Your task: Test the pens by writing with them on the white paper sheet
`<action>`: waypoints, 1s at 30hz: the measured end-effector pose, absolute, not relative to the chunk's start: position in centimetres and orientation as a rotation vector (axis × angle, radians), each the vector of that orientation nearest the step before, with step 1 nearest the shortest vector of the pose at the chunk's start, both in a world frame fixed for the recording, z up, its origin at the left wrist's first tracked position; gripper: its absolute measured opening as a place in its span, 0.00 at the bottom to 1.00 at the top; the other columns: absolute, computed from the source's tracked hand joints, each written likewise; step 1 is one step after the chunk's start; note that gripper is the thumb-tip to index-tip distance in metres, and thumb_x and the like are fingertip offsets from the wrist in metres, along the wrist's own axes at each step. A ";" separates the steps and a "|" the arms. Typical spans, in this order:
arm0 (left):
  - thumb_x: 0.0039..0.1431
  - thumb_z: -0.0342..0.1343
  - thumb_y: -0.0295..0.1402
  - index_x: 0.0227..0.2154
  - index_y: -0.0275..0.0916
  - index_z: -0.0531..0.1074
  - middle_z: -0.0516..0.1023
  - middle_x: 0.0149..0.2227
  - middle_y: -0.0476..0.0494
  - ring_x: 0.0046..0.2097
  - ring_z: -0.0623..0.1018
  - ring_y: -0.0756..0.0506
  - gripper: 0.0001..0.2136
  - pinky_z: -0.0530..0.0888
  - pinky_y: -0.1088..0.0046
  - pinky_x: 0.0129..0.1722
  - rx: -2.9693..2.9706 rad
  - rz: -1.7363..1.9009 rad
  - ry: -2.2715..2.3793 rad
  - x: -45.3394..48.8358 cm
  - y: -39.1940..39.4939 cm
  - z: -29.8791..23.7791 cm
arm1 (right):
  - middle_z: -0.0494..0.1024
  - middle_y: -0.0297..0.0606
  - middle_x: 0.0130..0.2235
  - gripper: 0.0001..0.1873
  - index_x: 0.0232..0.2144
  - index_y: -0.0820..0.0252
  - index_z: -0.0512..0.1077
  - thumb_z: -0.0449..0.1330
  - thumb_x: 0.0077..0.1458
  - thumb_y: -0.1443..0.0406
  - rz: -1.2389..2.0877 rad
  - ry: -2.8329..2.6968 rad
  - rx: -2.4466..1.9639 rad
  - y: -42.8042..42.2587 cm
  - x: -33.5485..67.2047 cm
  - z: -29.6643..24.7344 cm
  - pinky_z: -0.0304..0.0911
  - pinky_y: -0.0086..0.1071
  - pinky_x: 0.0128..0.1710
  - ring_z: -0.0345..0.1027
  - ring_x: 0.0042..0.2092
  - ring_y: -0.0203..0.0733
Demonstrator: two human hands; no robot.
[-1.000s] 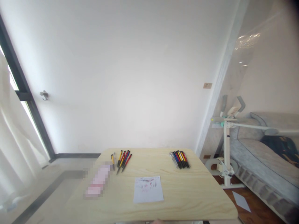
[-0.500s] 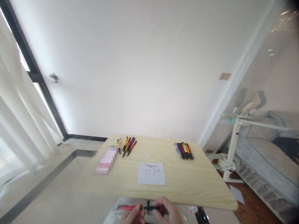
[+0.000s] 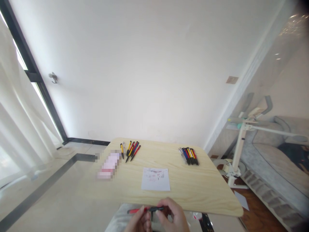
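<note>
My left hand (image 3: 139, 222) pinches the red barrel of a pen (image 3: 133, 211) just in front of the table's near edge. The fingers of my right hand (image 3: 173, 215) are closed on the pen's black end part (image 3: 153, 209). Red and black parts lie in one line, nearly level, above my lap; fingers cover part of the join. Beyond the hands, a white sheet of paper (image 3: 155, 185) with red and dark marks lies on the table. Several loose pens (image 3: 131, 152) lie at the back left, and a row of several pens (image 3: 189, 156) at the back right.
The light wood table (image 3: 205, 190) has a blurred pink and white item (image 3: 109, 166) on its left side. A white wall (image 3: 154, 80) stands behind. An exercise bike (image 3: 238, 145) and a grey sofa (image 3: 270, 161) are at the right, a white curtain (image 3: 24, 122) at the left.
Both hands have risen slightly, and the pen's red barrel has shifted right. The red and black parts now appear closer together. The pens on the table have not moved.
</note>
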State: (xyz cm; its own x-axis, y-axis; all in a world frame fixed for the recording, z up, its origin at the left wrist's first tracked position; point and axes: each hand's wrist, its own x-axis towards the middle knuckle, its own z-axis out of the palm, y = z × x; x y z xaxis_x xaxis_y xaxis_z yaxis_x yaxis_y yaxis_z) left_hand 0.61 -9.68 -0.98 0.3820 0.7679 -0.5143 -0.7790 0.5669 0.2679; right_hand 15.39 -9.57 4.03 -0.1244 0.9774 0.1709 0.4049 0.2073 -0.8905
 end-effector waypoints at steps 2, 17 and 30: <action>0.34 0.69 0.30 0.22 0.34 0.75 0.77 0.17 0.50 0.17 0.73 0.53 0.10 0.65 0.80 0.18 -0.032 0.952 0.608 0.8 -9.5 -0.9 | 0.73 0.36 0.26 0.06 0.29 0.61 0.71 0.57 0.47 0.64 0.859 -1.678 -1.293 -9.4 15.4 4.4 0.61 0.25 0.26 0.65 0.25 0.35; 0.42 0.66 0.32 0.21 0.32 0.74 0.78 0.19 0.50 0.20 0.75 0.54 0.08 0.65 0.82 0.21 -0.048 0.911 0.406 1.0 -9.7 -1.2 | 0.72 0.35 0.24 0.05 0.29 0.59 0.72 0.56 0.48 0.69 0.630 -1.840 -1.085 -9.0 15.0 6.0 0.60 0.24 0.23 0.65 0.24 0.34; 0.45 0.64 0.32 0.22 0.33 0.74 0.76 0.18 0.51 0.19 0.73 0.55 0.07 0.64 0.82 0.20 -0.034 0.933 0.411 1.1 -9.9 -0.9 | 0.73 0.35 0.24 0.04 0.29 0.59 0.71 0.56 0.49 0.68 0.596 -1.877 -1.110 -9.6 15.3 6.1 0.61 0.24 0.23 0.65 0.23 0.34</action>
State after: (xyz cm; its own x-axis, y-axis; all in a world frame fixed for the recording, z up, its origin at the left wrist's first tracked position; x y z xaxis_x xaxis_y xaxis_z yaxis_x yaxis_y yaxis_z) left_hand 1.07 -9.91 -0.86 0.5239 0.7728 -0.3582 -0.7858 0.6008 0.1470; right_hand 15.27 -9.56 6.05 -0.2417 0.8704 0.4289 0.4636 0.4919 -0.7370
